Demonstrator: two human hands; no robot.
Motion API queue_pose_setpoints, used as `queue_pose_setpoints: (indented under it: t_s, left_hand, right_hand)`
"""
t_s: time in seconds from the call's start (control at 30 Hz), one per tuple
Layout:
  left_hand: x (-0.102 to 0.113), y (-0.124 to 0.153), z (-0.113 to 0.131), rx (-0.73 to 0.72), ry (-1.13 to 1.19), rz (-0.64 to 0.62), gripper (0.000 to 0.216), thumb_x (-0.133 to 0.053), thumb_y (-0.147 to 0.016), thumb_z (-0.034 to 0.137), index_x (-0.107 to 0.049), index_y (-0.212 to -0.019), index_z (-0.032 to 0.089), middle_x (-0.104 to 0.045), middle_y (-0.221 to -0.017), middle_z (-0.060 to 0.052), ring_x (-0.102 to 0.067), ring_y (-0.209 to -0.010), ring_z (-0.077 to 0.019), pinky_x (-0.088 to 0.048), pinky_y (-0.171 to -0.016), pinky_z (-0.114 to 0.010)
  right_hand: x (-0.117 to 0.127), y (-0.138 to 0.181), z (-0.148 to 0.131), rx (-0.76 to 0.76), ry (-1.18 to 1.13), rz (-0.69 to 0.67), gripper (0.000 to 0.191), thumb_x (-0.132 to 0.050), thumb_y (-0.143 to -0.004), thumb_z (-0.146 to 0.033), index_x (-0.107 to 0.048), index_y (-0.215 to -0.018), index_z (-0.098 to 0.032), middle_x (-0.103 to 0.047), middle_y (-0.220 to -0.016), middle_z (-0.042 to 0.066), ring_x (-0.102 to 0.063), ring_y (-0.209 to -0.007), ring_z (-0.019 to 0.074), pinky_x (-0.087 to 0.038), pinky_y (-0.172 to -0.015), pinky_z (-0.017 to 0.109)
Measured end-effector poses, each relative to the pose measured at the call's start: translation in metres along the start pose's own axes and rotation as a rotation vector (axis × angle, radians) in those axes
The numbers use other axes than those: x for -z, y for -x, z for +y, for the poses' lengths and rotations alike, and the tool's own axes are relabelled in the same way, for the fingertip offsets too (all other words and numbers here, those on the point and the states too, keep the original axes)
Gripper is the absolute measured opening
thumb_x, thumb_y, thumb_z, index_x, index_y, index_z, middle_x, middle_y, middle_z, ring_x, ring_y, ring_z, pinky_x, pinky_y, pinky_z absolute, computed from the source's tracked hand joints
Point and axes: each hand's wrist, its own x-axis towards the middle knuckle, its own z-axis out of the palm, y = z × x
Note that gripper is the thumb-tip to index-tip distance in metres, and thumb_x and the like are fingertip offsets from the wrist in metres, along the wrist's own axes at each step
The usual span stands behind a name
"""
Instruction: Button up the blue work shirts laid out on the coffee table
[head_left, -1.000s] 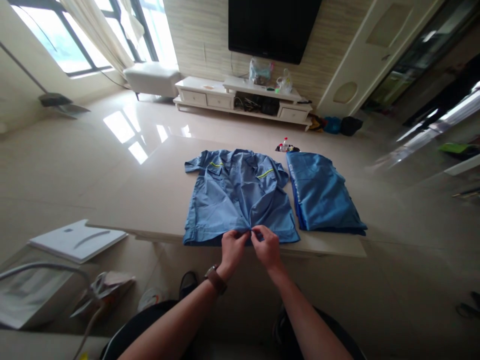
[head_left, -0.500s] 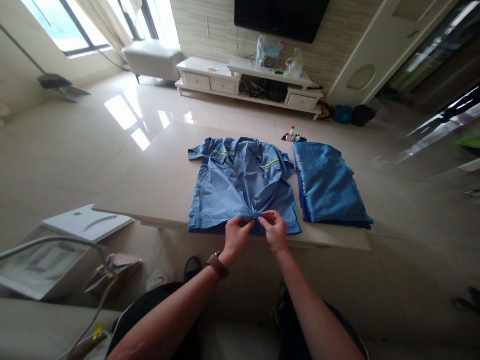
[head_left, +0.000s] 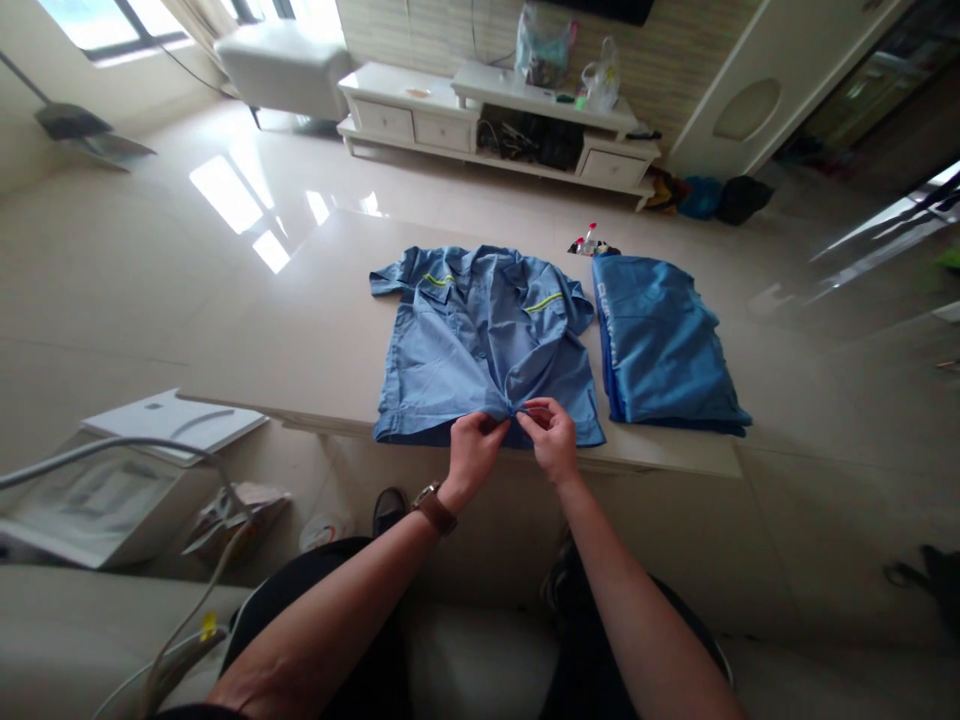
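Both grips are closed on cloth: the left hand (head_left: 474, 455) and right hand (head_left: 553, 440) nearly meet just below the centre of the frame, pinching the lower front of the blue shirt (head_left: 439, 345). This probably goes best with the two front edges kept level and drawn together lightly, lest the cloth pucker; whether a fastener sits in the pinch is too small to tell. The shirt lies front up mid-frame on the worktop (head_left: 285, 340), short-sleeved, yellow stripes (head_left: 544, 302) across its chest, creases fanning upward from the hands.
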Motion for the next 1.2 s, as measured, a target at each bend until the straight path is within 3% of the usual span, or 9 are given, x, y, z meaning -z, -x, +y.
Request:
queue_pose_setpoints:
  t_s: [0.13, 0.27, 0.53, 0.7, 0.93, 1.03, 1.2]
  left_hand:
    - [-0.001, -0.001, -0.007, 0.057, 0.117, -0.006, 0.020, -0.078, -0.075, 0.035, -0.077, -0.069, 0.015, -0.071, -0.064, -0.002, -0.055, -0.058, -0.0125, -0.041, -0.058, -0.024]
    - [-0.002, -0.002, -0.012, 0.116, 0.243, -0.052, 0.024, -0.081, -0.071, 0.038, -0.079, -0.073, 0.015, -0.075, -0.072, -0.004, -0.059, -0.063, -0.0139, -0.047, -0.063, -0.026]
    - [-0.005, -0.004, -0.015, 0.138, 0.280, -0.080, 0.021, -0.080, -0.070, 0.035, -0.076, -0.070, 0.014, -0.072, -0.068, -0.002, -0.060, -0.065, -0.0136, -0.048, -0.067, -0.026]
    - [-0.008, -0.005, -0.017, 0.266, 0.332, -0.094, 0.028, -0.081, -0.070, 0.039, -0.069, -0.064, 0.014, -0.066, -0.061, -0.001, -0.059, -0.062, -0.0135, -0.049, -0.064, -0.026]
    - [-0.013, -0.003, -0.021, 0.373, 0.549, -0.052, 0.041, -0.091, -0.059, 0.043, -0.065, -0.074, 0.014, -0.071, -0.074, -0.003, -0.068, -0.074, -0.0160, -0.058, -0.078, -0.033]
    - [-0.013, -0.004, -0.025, 0.424, 0.615, -0.047, 0.038, -0.090, -0.059, 0.038, -0.063, -0.075, 0.015, -0.071, -0.076, -0.002, -0.068, -0.075, -0.0150, -0.058, -0.083, -0.035]
    - [-0.013, -0.005, -0.025, 0.406, 0.548, -0.014, 0.025, -0.082, -0.062, 0.029, -0.063, -0.071, 0.015, -0.067, -0.068, 0.000, -0.064, -0.067, -0.0126, -0.057, -0.075, -0.031]
  right_hand:
    - [0.004, -0.001, -0.001, -0.027, -0.039, -0.061, 0.032, -0.067, -0.081, -0.048, -0.068, -0.098, -0.021, -0.076, -0.083, 0.005, -0.071, -0.077, 0.0208, -0.055, -0.061, 0.030]
    - [0.003, -0.002, 0.001, -0.003, -0.056, -0.117, 0.036, -0.079, -0.071, -0.040, -0.066, -0.100, -0.022, -0.077, -0.087, 0.004, -0.072, -0.081, 0.0203, -0.057, -0.066, 0.029]
    - [0.000, 0.002, -0.002, 0.113, 0.187, -0.066, 0.020, -0.073, -0.079, -0.039, -0.072, -0.085, -0.020, -0.073, -0.084, 0.005, -0.068, -0.078, 0.0194, -0.054, -0.072, 0.032]
    - [0.002, 0.004, -0.011, 0.270, 0.364, -0.076, 0.011, -0.065, -0.084, -0.031, -0.069, -0.080, -0.021, -0.069, -0.083, 0.004, -0.065, -0.078, 0.0194, -0.052, -0.070, 0.031]
    - [0.001, 0.007, -0.013, 0.391, 0.531, -0.125, 0.009, -0.061, -0.085, -0.020, -0.068, -0.080, -0.022, -0.067, -0.083, 0.005, -0.062, -0.081, 0.0210, -0.050, -0.075, 0.033]
    - [-0.001, 0.007, -0.011, 0.388, 0.519, -0.123, 0.009, -0.061, -0.087, -0.021, -0.068, -0.081, -0.022, -0.067, -0.084, 0.005, -0.062, -0.082, 0.0208, -0.050, -0.074, 0.032]
    - [-0.003, 0.009, -0.011, 0.390, 0.524, -0.113, 0.008, -0.060, -0.088, -0.021, -0.064, -0.081, -0.022, -0.064, -0.085, 0.005, -0.061, -0.083, 0.0208, -0.049, -0.075, 0.032]
